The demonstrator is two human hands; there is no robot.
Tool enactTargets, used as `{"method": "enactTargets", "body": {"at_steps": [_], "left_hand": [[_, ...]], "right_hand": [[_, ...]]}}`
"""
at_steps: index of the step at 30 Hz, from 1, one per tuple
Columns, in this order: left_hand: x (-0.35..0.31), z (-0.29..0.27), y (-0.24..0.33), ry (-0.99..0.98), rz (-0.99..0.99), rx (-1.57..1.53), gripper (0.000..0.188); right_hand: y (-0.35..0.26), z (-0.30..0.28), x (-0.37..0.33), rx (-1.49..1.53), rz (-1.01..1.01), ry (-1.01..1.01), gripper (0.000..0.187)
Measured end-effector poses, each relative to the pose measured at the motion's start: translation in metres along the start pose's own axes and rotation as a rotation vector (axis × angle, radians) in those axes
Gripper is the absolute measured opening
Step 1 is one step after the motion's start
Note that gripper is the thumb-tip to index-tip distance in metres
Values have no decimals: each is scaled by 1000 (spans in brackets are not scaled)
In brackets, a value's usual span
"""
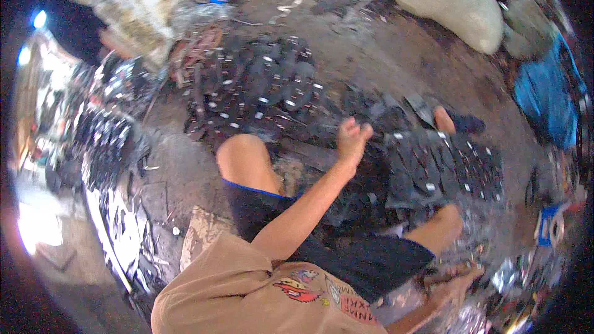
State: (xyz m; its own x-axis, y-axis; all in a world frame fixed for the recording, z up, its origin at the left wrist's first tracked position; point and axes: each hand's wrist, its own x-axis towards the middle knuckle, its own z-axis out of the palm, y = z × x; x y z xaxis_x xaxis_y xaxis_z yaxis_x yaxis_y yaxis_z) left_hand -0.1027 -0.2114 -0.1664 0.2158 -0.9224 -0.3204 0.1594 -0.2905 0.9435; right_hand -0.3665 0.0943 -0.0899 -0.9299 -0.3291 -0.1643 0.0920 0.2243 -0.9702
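My left hand (354,142) is raised in front of me, its fingers curled in. Anything inside it is too blurred to make out. Below and beyond it, rows of black pieces that look like sandals (266,89), dotted with small white marks, cover the ground. A second group of similar black pieces (430,170) lies in a block to the right of this hand, between my legs and the far foot. At the lower right my right hand (455,287) reaches low over scattered items, smeared by motion, with fingers stretched out and no held thing visible.
A full pale sack (455,6) lies at the far right, near a blue bag (547,96). A roll of tape (557,229) sits at the right edge. More dark pieces (108,142) are piled on the left. A stained pale sack (136,0) stands at the far left.
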Motion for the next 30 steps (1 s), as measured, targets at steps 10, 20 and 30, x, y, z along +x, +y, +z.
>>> {"method": "enactTargets", "body": {"at_steps": [10, 20, 30], "left_hand": [[-70, 65, -84, -272, -359, 29, 74], [-37, 37, 19, -258, -275, 258, 60], [-41, 4, 65, -255, -444, 211, 51]], "right_hand": [[21, 8, -57, -2, 226, -257, 23], [-5, 32, -75, -318, 71, -648, 28], [-3, 74, -123, -494, 118, -995, 43]]}}
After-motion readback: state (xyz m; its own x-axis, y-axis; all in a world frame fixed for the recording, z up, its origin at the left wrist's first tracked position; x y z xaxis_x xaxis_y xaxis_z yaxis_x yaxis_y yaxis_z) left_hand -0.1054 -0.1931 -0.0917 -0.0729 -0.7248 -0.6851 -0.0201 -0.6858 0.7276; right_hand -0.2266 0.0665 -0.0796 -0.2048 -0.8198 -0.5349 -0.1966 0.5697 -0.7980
